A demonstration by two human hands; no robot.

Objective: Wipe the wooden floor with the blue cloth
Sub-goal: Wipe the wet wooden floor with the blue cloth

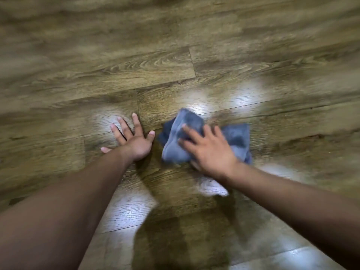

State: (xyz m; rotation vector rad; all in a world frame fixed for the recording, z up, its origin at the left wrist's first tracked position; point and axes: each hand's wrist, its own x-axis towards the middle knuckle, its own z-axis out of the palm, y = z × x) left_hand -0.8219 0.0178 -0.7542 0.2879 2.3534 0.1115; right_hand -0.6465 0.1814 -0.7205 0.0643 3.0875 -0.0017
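Head view: the floor (175,71) is wood-grain planks whose seams run roughly left to right, tilting up a little toward the right. Pale glare patches lie on the boards near the hands and along the lower edge. The outer parts of the picture are smeared, so detail there is unreadable.

The cloth (206,135) lies bunched on the floor just right of centre. Its long axis runs left to right, close to the line of the plank seams. One rumpled corner rises toward the top of the picture at its left end, and a flatter part stretches out to the right, ending in a fairly straight edge. Folds cross its left half.

The right hand (208,151) lies palm down on top of the cloth, covering its lower middle. Its fingers (191,131) are spread apart and fairly straight, pointing up and to the left, pressing on the fabric rather than curling round it. This hand is blurred, so the thumb's exact place cannot be told.

The left hand (134,139) is flat on the bare floor just beside the left end of the cloth, not touching it. Its fingers (122,125) are splayed wide and straight, tips toward the top of the picture, thumb out toward the cloth.

Both forearms reach in from the bottom corners.
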